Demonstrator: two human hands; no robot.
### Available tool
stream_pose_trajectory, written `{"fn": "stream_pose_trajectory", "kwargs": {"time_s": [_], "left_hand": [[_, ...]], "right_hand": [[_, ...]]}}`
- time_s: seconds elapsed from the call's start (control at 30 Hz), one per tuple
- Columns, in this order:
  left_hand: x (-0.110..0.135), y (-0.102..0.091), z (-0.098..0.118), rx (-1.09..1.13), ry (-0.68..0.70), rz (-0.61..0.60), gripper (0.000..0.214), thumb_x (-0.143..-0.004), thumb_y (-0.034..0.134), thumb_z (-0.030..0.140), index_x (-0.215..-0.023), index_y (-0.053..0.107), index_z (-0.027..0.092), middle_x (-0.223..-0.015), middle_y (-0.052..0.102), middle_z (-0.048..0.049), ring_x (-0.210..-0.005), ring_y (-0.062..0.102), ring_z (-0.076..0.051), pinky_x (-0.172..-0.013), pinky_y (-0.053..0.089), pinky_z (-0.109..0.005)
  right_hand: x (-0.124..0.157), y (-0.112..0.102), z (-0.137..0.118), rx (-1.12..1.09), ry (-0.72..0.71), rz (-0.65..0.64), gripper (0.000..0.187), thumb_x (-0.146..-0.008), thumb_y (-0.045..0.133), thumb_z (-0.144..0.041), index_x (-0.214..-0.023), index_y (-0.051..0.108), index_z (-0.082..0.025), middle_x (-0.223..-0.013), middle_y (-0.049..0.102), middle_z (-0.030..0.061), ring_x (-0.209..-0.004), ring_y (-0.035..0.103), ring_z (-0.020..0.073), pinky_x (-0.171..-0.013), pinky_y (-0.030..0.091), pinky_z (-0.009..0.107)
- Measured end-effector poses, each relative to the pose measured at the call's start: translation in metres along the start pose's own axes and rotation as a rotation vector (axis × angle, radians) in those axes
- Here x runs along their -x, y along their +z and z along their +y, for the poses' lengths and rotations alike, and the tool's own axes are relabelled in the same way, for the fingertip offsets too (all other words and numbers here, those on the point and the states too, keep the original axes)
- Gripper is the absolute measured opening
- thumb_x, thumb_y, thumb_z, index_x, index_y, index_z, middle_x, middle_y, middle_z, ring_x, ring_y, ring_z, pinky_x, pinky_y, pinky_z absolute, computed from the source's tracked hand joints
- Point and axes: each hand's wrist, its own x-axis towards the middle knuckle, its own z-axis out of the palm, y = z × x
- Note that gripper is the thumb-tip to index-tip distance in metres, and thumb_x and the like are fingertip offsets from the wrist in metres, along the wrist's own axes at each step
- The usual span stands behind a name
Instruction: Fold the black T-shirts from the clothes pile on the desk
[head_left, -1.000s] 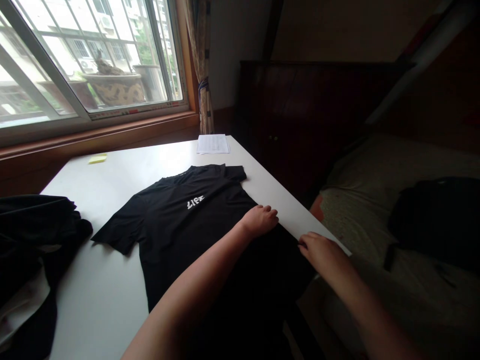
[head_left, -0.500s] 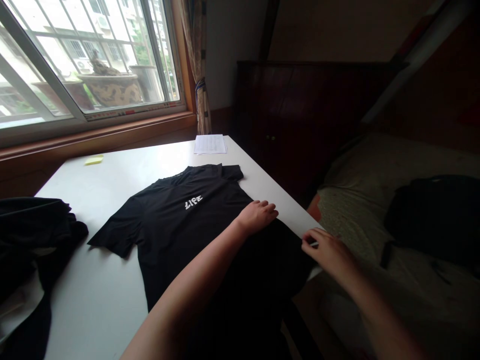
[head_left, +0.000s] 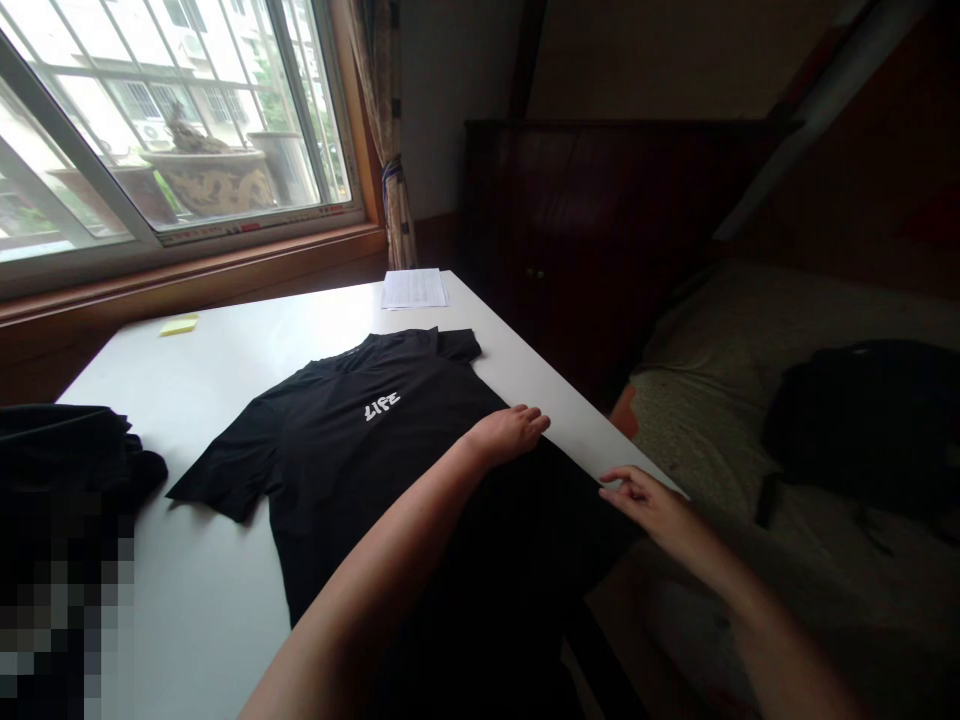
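Note:
A black T-shirt [head_left: 330, 470] with white lettering on its chest lies spread on the white table [head_left: 202, 600], its collar toward the far side. My left hand [head_left: 514, 432] reaches across the shirt, fingers curled on its right side edge and closed on the fabric. By the lower right corner of the shirt is my right hand [head_left: 641, 497]. Its thumb and fingers are apart, with no fabric visible between them. My left forearm covers part of the shirt, and the hem nearest me is lost in shadow.
Dark clothes [head_left: 67, 450] are heaped at the table's left. Papers [head_left: 414, 289] and a yellow note pad [head_left: 178, 326] lie toward the back. Right of the table stands a bed [head_left: 705, 400] with a black bag [head_left: 862, 430] on it.
My right hand has loosened from the shirt's corner and its fingers have spread. My left hand stays on the side edge. The whole view has shifted slightly.

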Motion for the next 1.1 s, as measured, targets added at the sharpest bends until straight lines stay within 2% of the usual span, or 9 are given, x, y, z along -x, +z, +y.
{"fn": "stream_pose_trajectory", "kwargs": {"time_s": [0.1,0.17,0.37,0.57,0.67,0.83,0.97,1.1], "left_hand": [[0.003,0.000,-0.006,0.066,0.042,0.011,0.022,-0.102,0.053,0.029,-0.120,0.059,0.019,-0.112,0.062,-0.0075,-0.101,0.059,-0.018,-0.091,0.049,-0.029],[0.004,0.000,-0.009,0.098,0.049,0.022,0.017,-0.101,0.054,0.028,-0.114,0.063,0.020,-0.110,0.062,-0.0065,-0.099,0.058,-0.018,-0.091,0.048,-0.028],[0.001,0.004,-0.007,0.015,0.039,0.038,0.024,-0.104,0.044,0.025,-0.102,0.067,0.020,-0.103,0.062,-0.0060,-0.091,0.055,-0.017,-0.086,0.047,-0.028],[-0.001,0.011,0.001,-0.012,-0.015,0.062,0.027,-0.104,0.040,0.023,-0.095,0.066,0.018,-0.101,0.062,-0.0074,-0.090,0.055,-0.020,-0.075,0.048,-0.031],[-0.003,0.016,0.005,-0.001,-0.060,0.085,0.024,-0.103,0.042,0.021,-0.100,0.066,0.017,-0.105,0.061,-0.0079,-0.089,0.055,-0.019,-0.073,0.049,-0.029],[-0.003,0.023,0.005,0.055,-0.139,0.151,0.020,-0.102,0.046,0.022,-0.109,0.063,0.014,-0.111,0.058,-0.0096,-0.093,0.057,-0.018,-0.087,0.051,-0.030],[0.006,0.025,0.000,0.114,-0.084,0.162,0.019,-0.103,0.049,0.025,-0.105,0.066,0.017,-0.109,0.060,-0.0057,-0.095,0.059,-0.015,-0.091,0.050,-0.024],[0.017,0.026,-0.003,0.143,-0.021,0.163,0.025,-0.105,0.045,0.027,-0.110,0.068,0.019,-0.113,0.064,-0.0046,-0.099,0.060,-0.015,-0.092,0.051,-0.023]], "right_hand": [[0.002,-0.003,0.009,-0.033,-0.002,-0.012,0.037,-0.077,0.071,-0.055,-0.096,0.065,-0.024,-0.078,0.066,0.0013,-0.073,0.063,0.0217,-0.068,0.049,0.031],[0.004,-0.006,0.011,0.010,-0.007,-0.010,0.035,-0.074,0.073,-0.053,-0.093,0.066,-0.024,-0.082,0.069,0.0027,-0.074,0.063,0.0224,-0.068,0.049,0.032],[0.009,-0.010,0.002,0.164,-0.048,0.004,0.023,-0.081,0.067,-0.048,-0.085,0.070,-0.026,-0.085,0.074,0.0036,-0.076,0.066,0.0246,-0.071,0.049,0.034],[0.011,-0.010,0.000,0.219,-0.101,0.045,0.026,-0.087,0.060,-0.049,-0.080,0.072,-0.027,-0.092,0.076,0.0058,-0.089,0.068,0.0290,-0.084,0.049,0.039],[0.009,-0.011,0.007,0.260,-0.117,0.075,0.026,-0.086,0.060,-0.048,-0.077,0.071,-0.026,-0.089,0.074,0.0068,-0.088,0.067,0.0297,-0.084,0.049,0.042],[0.010,-0.011,0.018,0.276,-0.106,0.117,0.023,-0.085,0.060,-0.044,-0.076,0.069,-0.025,-0.086,0.071,0.0073,-0.083,0.066,0.0280,-0.078,0.050,0.040],[0.008,-0.010,0.012,0.310,-0.131,0.123,0.019,-0.084,0.059,-0.038,-0.078,0.070,-0.024,-0.085,0.071,0.0063,-0.078,0.066,0.0255,-0.075,0.050,0.038],[-0.001,0.000,-0.003,0.395,-0.196,0.172,0.018,-0.086,0.057,-0.034,-0.081,0.071,-0.024,-0.087,0.071,0.0059,-0.078,0.066,0.0243,-0.077,0.050,0.037]]}}
